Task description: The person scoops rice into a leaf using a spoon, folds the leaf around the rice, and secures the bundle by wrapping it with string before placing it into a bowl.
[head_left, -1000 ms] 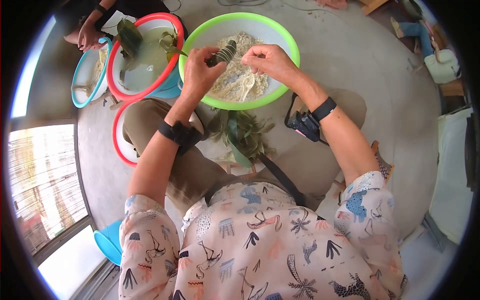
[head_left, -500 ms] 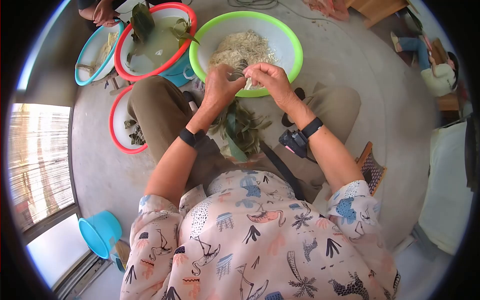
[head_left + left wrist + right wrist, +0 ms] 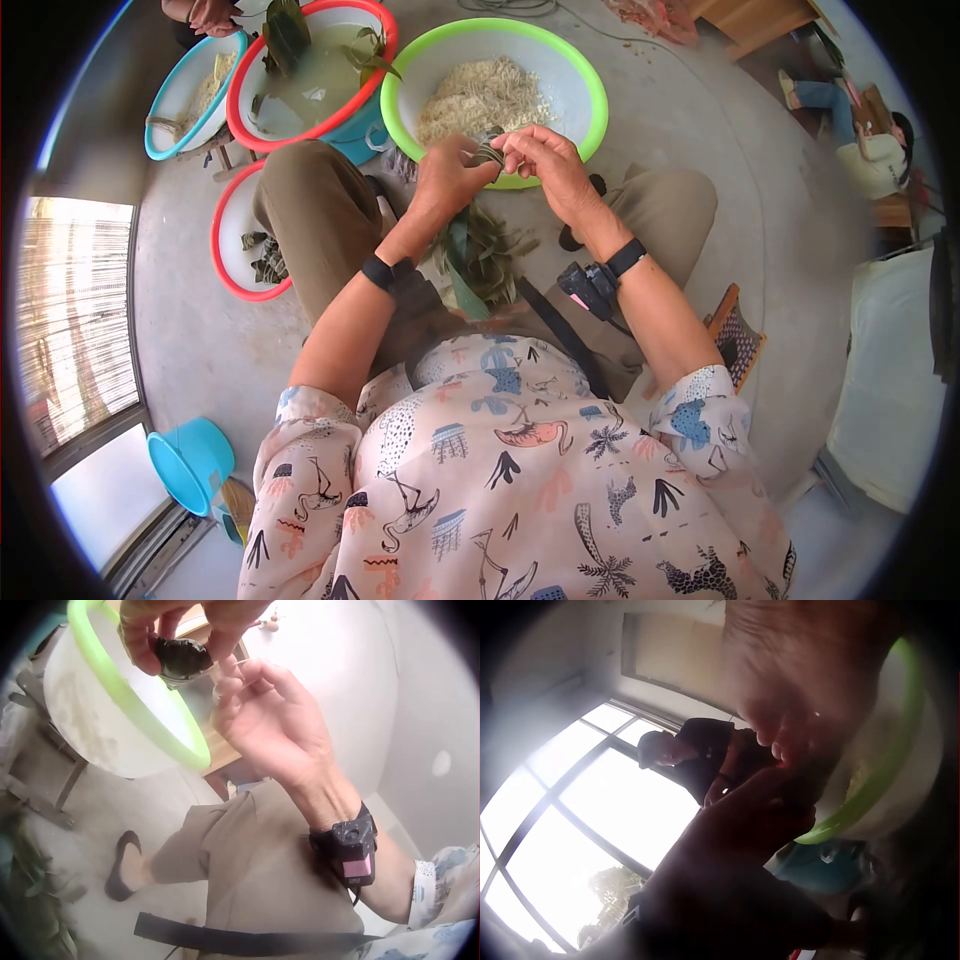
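A dark green leaf-wrapped bundle bound with pale string is gripped in my left hand, over the near rim of the green-rimmed basin. In the left wrist view the bundle sits between thumb and fingers. My right hand is close against its right side, the fingertips pinching a thin string that runs to the bundle. Pale grain lies in the basin. The right wrist view is dark, and the bundle cannot be made out there.
A red-rimmed basin of cloudy water with leaves stands at the left, a blue-rimmed basin beyond it. Another red-rimmed basin holds several wrapped bundles. Loose leaves lie between the knees. Another person sits across from me.
Both hands have come nearer the body with the bundle, from over the grain to the basin's near rim, and closer together. The head view has shifted, showing more of the lower red-rimmed basin.
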### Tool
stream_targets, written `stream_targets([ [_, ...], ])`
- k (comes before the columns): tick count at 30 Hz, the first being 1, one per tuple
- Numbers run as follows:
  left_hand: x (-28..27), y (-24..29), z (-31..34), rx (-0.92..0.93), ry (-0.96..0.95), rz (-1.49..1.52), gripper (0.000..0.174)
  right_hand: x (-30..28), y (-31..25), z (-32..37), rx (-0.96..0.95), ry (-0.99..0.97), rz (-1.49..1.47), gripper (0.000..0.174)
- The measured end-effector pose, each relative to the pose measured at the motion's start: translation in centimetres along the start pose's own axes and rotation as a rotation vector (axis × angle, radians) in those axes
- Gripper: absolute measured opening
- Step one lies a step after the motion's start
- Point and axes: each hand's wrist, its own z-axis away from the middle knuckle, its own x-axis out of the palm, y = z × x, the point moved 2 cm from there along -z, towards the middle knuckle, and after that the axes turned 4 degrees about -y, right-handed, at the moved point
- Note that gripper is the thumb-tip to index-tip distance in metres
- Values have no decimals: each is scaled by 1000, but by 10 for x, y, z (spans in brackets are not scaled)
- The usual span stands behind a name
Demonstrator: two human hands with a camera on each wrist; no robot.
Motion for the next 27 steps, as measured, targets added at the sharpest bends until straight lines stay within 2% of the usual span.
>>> stream_targets([
  [4,9,-9,1,100,23,-177,49,6,8,-6,67,-23,79,17],
  [8,11,-12,5,93,-7,-175,48,6,12,-14,52,-71,244,16],
  [11,4,-12,-5,109,-96,-213,40,5,10,-23,73,-97,326,17],
  [13,-2,-21,-16,131,-290,-191,30,6,9,-25,92,-118,350,18],
  [14,-8,-25,-18,129,-287,-192,30,7,8,-25,102,-126,369,18],
  [17,-20,-20,-21,299,-457,-440,23,7,9,-28,133,-134,382,19],
  [23,-26,-20,-23,240,-432,-603,17,4,12,-30,168,-173,412,16],
  [27,-26,-24,-21,241,-292,-422,19,8,9,-27,191,-205,411,16],
])
